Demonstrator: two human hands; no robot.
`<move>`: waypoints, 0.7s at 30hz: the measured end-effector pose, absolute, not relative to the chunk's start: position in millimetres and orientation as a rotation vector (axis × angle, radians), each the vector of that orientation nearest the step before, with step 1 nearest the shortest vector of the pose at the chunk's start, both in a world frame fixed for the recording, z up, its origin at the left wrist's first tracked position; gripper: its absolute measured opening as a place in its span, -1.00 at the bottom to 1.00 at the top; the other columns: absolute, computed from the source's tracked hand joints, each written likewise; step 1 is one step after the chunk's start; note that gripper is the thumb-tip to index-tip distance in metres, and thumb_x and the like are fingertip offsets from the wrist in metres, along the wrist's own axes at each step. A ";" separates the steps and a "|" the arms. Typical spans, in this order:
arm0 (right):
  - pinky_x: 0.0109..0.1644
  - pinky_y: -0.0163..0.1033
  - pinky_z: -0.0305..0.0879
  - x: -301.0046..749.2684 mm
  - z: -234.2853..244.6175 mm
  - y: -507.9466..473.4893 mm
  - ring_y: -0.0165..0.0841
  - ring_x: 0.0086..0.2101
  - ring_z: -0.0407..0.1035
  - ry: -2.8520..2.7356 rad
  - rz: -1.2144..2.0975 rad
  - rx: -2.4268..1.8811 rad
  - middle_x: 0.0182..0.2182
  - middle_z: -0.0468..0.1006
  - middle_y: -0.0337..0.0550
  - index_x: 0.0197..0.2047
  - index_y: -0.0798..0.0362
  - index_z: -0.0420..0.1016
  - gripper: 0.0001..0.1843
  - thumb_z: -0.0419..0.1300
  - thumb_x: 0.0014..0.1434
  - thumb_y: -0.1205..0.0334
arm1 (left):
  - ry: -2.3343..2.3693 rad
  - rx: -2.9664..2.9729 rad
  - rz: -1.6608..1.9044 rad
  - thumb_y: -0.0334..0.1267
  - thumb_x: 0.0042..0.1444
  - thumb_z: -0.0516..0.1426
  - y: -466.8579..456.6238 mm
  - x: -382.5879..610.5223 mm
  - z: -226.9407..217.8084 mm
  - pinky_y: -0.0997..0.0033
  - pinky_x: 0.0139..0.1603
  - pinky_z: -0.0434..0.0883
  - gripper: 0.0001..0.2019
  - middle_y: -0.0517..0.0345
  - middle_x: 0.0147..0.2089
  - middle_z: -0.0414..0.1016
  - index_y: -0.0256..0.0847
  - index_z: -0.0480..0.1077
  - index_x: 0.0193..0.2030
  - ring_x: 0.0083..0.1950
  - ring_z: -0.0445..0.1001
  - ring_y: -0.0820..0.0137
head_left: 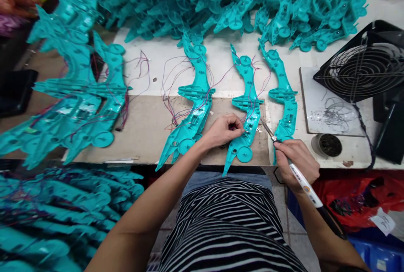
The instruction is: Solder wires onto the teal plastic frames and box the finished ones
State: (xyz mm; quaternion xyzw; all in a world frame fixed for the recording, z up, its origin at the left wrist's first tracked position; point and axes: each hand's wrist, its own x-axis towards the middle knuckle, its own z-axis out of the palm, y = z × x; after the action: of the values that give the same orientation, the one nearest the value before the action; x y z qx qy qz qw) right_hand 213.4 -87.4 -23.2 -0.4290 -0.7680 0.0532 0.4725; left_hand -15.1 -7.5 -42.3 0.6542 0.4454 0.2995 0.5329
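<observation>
My right hand [296, 164] grips a soldering iron [304, 185] with a white and black handle, its metal tip pointing up and left beside a curved teal plastic part [249, 91]. My left hand [224, 131] is closed in a pinch at the lower half of that same part. Thin red and blue wires run into its fingers, and the fingertips hide their ends. To the left lies a second teal part [199, 74] with loose wires looped around it. A third teal part [280, 74] lies just beyond the iron, partly behind my right hand.
A large heap of teal parts [189, 2] fills the back. More wired parts overlap at the left [78, 82], with others below the table edge. On the right are a black fan [362, 65], a white board [328, 112] with wire scraps, and a small round tin [328, 145].
</observation>
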 end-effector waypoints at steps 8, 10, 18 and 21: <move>-0.29 -0.17 0.46 229.5 -44.0 -61.2 -0.29 -0.40 0.52 -1.579 0.120 -1.309 -0.45 0.59 -0.16 -0.08 0.05 0.59 -0.64 0.07 0.35 0.00 | 1.105 1.585 0.650 -0.28 0.02 0.15 -8.8 -15.1 -43.2 0.40 -0.25 0.37 -0.91 0.14 -0.35 0.43 -0.25 0.38 -0.41 -0.30 0.39 0.43; -0.20 -0.12 0.48 231.7 -49.7 -54.3 -0.25 -0.32 0.55 -1.525 0.100 -1.389 -0.46 0.58 -0.15 -0.06 0.06 0.58 -0.58 0.04 0.36 -0.05 | 1.212 1.604 0.619 -0.23 0.06 0.18 -13.4 -8.8 -37.3 0.38 -0.24 0.39 -0.83 0.09 -0.27 0.47 -0.27 0.40 -0.25 -0.27 0.41 0.39; 0.17 -0.03 0.38 230.8 -56.1 -36.5 -0.20 0.02 0.49 -1.642 0.153 -1.544 -0.03 0.62 -0.05 0.12 0.01 0.45 -0.62 0.22 0.26 0.11 | 1.649 2.009 0.179 -0.23 0.15 0.18 -36.5 37.4 -9.7 0.03 0.10 0.41 -0.44 -0.21 0.11 0.39 -0.29 0.19 0.28 0.13 0.42 0.01; 0.15 -0.07 0.40 231.1 -57.3 -37.1 -0.22 0.01 0.50 -1.656 0.176 -1.554 -0.01 0.61 -0.04 0.13 0.02 0.44 -0.60 0.22 0.25 0.11 | 1.656 1.957 0.225 -0.30 0.15 0.14 -43.7 29.7 -1.0 0.08 0.10 0.44 -0.44 -0.16 0.11 0.37 -0.26 0.16 0.29 0.12 0.44 0.08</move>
State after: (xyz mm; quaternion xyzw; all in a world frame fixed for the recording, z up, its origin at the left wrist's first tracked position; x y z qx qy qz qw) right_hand 231.1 -37.1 -57.3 -0.6197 -0.6603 0.0701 0.4184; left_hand 29.7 -43.7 -1.0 0.7301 0.6176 0.0838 0.2801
